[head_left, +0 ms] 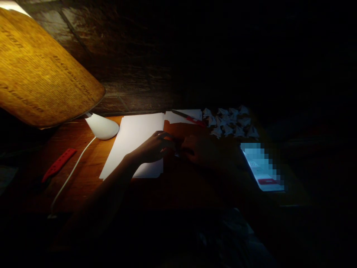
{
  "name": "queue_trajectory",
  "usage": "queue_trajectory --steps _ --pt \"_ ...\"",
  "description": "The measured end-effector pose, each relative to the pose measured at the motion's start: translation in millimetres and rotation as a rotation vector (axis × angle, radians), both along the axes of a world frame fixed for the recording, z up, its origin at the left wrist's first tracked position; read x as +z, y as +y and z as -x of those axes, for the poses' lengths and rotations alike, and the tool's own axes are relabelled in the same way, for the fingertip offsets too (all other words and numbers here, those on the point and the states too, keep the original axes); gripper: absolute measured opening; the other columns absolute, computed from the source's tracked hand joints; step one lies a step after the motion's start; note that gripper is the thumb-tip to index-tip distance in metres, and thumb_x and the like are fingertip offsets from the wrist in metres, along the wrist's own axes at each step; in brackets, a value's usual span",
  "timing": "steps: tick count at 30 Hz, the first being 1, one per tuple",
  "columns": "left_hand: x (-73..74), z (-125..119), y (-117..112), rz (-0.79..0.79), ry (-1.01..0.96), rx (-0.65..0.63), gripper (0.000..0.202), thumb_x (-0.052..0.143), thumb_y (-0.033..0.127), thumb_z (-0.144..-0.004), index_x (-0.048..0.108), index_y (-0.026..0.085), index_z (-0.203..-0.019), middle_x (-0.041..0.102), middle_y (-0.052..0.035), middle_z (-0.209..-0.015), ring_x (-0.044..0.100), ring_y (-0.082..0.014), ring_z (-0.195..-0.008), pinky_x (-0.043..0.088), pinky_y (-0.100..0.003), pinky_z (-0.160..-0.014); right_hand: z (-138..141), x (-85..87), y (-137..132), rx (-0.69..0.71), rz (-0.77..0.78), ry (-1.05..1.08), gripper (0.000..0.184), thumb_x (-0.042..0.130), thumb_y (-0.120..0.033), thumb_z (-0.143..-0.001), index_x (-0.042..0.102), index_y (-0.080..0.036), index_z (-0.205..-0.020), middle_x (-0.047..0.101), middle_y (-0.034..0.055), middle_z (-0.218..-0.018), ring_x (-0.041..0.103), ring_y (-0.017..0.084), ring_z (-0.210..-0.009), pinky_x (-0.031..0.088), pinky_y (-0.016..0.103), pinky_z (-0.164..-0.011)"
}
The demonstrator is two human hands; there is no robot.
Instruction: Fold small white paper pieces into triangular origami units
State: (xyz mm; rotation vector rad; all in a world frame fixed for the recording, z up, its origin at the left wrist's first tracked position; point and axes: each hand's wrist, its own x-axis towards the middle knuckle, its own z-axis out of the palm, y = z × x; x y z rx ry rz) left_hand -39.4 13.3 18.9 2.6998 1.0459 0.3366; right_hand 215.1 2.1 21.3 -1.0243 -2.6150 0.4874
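In the middle of the table my left hand (156,147) reaches over the right side of a stack of white paper sheets (136,130), fingers bent toward my right hand. My right hand (196,149) lies in deep shadow, its fingers closed near the left fingertips. Between the fingertips of both hands shows a small pale piece of folded paper (177,153). Its shape is mostly hidden by the fingers and the dark. Beyond the right hand, several small folded paper figures (227,121) stand grouped in rows.
A lamp with a printed brown shade (47,70) and white base (103,126) stands at left, its white cable (72,173) running forward. Nearby lies a red strip with holes (58,163). Red-handled scissors (192,118) rest on smaller paper (174,116). A lit phone (260,167) lies right.
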Motion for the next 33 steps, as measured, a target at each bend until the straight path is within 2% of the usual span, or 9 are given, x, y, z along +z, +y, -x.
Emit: queue_trajectory --steps 5,9,13,16,19,23,27,29,33 --pt "-2.2 -0.1 -1.8 -0.010 -0.007 0.035 0.044 0.055 0.003 -0.087 0.080 0.031 -0.109 0.070 -0.0053 -0.127 0.062 -0.0250 -0.121 0.051 -0.049 -0.107 -1.9 5.1 0.2 0.001 0.047 0.033 0.017 0.066 -0.019 -0.095 0.079 -0.018 -0.106 0.076 0.0076 -0.108 0.065 0.022 -0.100 0.042 0.035 -0.086" --pt "-2.7 -0.9 -0.6 -0.011 -0.006 0.036 0.041 0.054 0.003 -0.087 0.080 0.029 -0.107 0.071 -0.0065 -0.126 0.063 -0.0264 -0.119 0.053 -0.049 -0.105 -1.5 4.2 -0.4 0.004 0.045 0.020 0.014 0.067 -0.021 -0.096 0.081 -0.019 -0.099 0.074 0.0068 -0.107 0.064 0.021 -0.097 0.041 0.033 -0.079" --pt "-3.3 -3.1 1.4 -0.031 0.021 0.004 0.040 0.055 0.004 -0.084 0.080 0.028 -0.104 0.075 -0.0044 -0.122 0.063 -0.0258 -0.121 0.049 -0.050 -0.109 0.8 3.3 -2.8 -0.002 -0.009 -0.039 0.021 0.066 -0.032 -0.100 0.080 -0.019 -0.094 0.071 0.0075 -0.107 0.060 0.020 -0.094 0.037 0.033 -0.072" --pt "-3.0 -5.9 0.8 -0.066 0.040 -0.032 0.036 0.055 0.005 -0.084 0.078 0.026 -0.102 0.078 -0.0023 -0.118 0.062 -0.0257 -0.127 0.044 -0.052 -0.115 4.0 3.4 -5.3 -0.009 -0.048 -0.057 0.030 0.061 -0.043 -0.103 0.080 -0.021 -0.103 0.069 0.0089 -0.112 0.059 0.023 -0.099 0.036 0.034 -0.071" --pt "-2.5 -8.4 -0.7 -0.096 0.070 -0.025 0.031 0.055 0.008 -0.086 0.076 0.024 -0.100 0.078 -0.0034 -0.118 0.062 -0.0260 -0.127 0.043 -0.051 -0.115 7.2 2.6 -6.9 -0.031 -0.067 -0.069 0.032 0.059 -0.046 -0.104 0.080 -0.022 -0.111 0.068 0.0093 -0.113 0.058 0.024 -0.100 0.037 0.034 -0.072" --pt "-4.2 -10.6 -1.1 -0.093 0.072 -0.011 0.029 0.053 0.010 -0.088 0.075 0.024 -0.100 0.077 -0.0053 -0.118 0.063 -0.0262 -0.123 0.045 -0.050 -0.113 5.6 -1.7 -5.9 -0.022 -0.054 -0.041 0.031 0.059 -0.045 -0.104 0.079 -0.022 -0.110 0.067 0.0094 -0.116 0.058 0.025 -0.104 0.040 0.035 -0.076" --pt "-5.6 -12.9 -1.2 -0.115 0.038 -0.013 0.026 0.055 0.013 -0.089 0.074 0.023 -0.103 0.076 -0.0065 -0.115 0.065 -0.0261 -0.116 0.044 -0.051 -0.112 -1.2 -7.8 -2.3 0.004 0.012 0.078 0.020 0.066 -0.032 -0.100 0.077 -0.019 -0.111 0.068 0.0088 -0.119 0.061 0.022 -0.105 0.043 0.034 -0.082" --pt "-4.7 -13.7 -2.2 -0.137 0.036 -0.029 0.023 0.055 0.013 -0.090 0.073 0.023 -0.100 0.076 -0.0058 -0.111 0.066 -0.0251 -0.112 0.042 -0.050 -0.113 -3.6 -9.6 -0.6 -0.028 0.029 0.110 0.019 0.072 -0.029 -0.095 0.074 -0.017 -0.110 0.068 0.0090 -0.120 0.062 0.021 -0.102 0.044 0.033 -0.082" --pt "-3.1 -15.1 -5.2 -0.143 0.016 -0.005 0.023 0.054 0.014 -0.093 0.071 0.023 -0.104 0.074 -0.0054 -0.104 0.064 -0.0253 -0.108 0.041 -0.049 -0.112 -6.7 -10.9 2.9 -0.157 -0.015 0.125 0.032 0.079 -0.032 -0.087 0.069 -0.016 -0.113 0.069 0.0089 -0.116 0.062 0.022 -0.101 0.043 0.032 -0.079"
